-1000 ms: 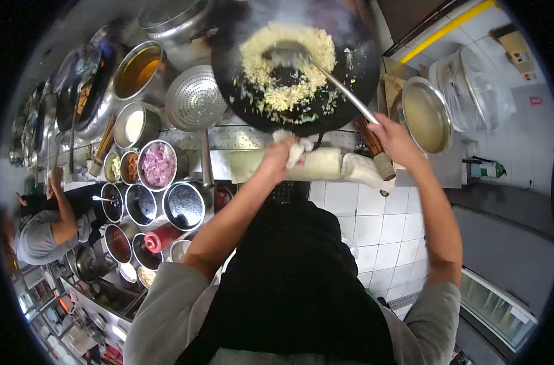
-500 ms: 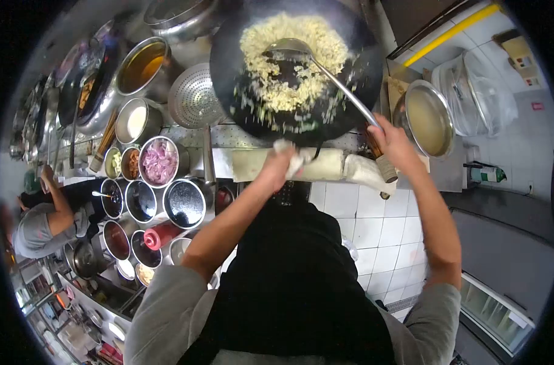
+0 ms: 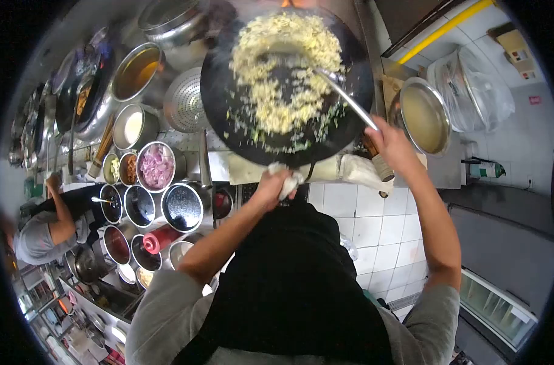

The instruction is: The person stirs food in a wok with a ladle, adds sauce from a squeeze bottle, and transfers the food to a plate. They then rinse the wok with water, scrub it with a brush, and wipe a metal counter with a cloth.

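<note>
My left hand [image 3: 272, 190] is closed around a folded white cloth [image 3: 291, 185], pressed at the near edge of a black wok [image 3: 228, 125]. Fried rice [image 3: 277, 115] with egg and green bits lies spread in a ring inside the wok. My right hand [image 3: 391, 146] grips the handle end of a long metal ladle [image 3: 350, 100]. Its bowl, blurred by motion, sits in the rice toward the far side.
Flame [image 3: 292, 3] shows behind the wok. On the left are a perforated strainer [image 3: 186, 100], a pot of amber liquid [image 3: 136, 73], a bowl of sliced onion [image 3: 157, 165] and a red squeeze bottle [image 3: 161, 237]. A basin of cloudy liquid [image 3: 426, 118] stands right; another person [image 3: 46, 225] works far left.
The wok has been drawn toward me and slightly left, with my left hand and cloth moving back with it. The rice has shifted inside, and flame now shows behind.
</note>
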Demonstrator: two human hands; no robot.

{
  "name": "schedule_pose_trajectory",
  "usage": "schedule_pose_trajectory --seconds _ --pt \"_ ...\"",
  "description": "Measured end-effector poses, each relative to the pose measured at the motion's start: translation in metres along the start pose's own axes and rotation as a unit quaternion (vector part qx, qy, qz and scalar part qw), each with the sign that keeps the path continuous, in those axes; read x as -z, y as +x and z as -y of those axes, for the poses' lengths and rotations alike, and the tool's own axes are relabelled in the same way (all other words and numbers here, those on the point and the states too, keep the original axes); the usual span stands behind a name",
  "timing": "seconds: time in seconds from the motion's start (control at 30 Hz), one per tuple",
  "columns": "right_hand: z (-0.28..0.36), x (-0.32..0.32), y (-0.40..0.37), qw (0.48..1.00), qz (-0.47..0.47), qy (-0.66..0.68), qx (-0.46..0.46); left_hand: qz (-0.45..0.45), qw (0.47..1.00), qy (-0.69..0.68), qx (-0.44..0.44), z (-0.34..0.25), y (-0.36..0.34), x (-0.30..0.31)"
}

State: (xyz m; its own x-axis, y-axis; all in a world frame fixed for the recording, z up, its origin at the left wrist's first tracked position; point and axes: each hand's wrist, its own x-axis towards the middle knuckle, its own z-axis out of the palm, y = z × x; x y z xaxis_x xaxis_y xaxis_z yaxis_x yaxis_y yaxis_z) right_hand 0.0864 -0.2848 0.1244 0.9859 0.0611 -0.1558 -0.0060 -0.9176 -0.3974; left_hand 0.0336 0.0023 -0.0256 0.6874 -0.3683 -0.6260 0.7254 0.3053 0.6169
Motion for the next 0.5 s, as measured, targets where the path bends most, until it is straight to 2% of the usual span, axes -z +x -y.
schedule_pose_trajectory --seconds 0.03,0.07,0.1,0.13,0.2,0.23,0.3,0.37,0.43,0.5 --pt "0.003 0.003 -0.014 1.0 -0.003 0.003 -0.003 0.013 1.0 -0.018 0.005 -0.004 -0.021 -0.002" --pt "0.005 0.011 -0.03 0.999 0.038 0.011 -0.009 0.002 0.998 -0.062 0.003 -0.015 -0.036 -0.006" --pt "0.008 0.021 -0.041 0.997 0.079 0.017 -0.013 -0.008 0.994 -0.109 -0.001 -0.033 -0.048 -0.012" --pt "0.01 0.034 -0.045 0.997 0.078 0.015 -0.009 0.017 0.991 -0.132 0.007 -0.064 -0.062 -0.023" --pt "0.011 0.056 -0.047 0.975 0.188 0.119 0.008 0.003 0.99 -0.143 0.008 -0.1 -0.048 -0.029" --pt "0.006 0.056 -0.035 0.975 0.187 0.117 0.013 0.015 0.989 -0.144 -0.003 -0.112 -0.03 -0.029" --pt "-0.009 0.043 -0.001 0.986 0.154 0.068 0.016 -0.021 0.989 -0.147 -0.023 -0.11 0.013 -0.036" --pt "-0.008 0.012 0.021 0.999 0.005 0.032 0.022 0.028 0.989 -0.122 -0.081 -0.065 0.04 -0.027" --pt "0.01 0.008 0.01 0.999 -0.019 0.029 -0.001 -0.007 0.999 -0.031 -0.013 -0.034 0.026 -0.019" --pt "0.018 0.002 0.0 0.998 -0.044 0.037 -0.016 0.03 0.999 -0.039 -0.013 -0.028 0.0 -0.011"
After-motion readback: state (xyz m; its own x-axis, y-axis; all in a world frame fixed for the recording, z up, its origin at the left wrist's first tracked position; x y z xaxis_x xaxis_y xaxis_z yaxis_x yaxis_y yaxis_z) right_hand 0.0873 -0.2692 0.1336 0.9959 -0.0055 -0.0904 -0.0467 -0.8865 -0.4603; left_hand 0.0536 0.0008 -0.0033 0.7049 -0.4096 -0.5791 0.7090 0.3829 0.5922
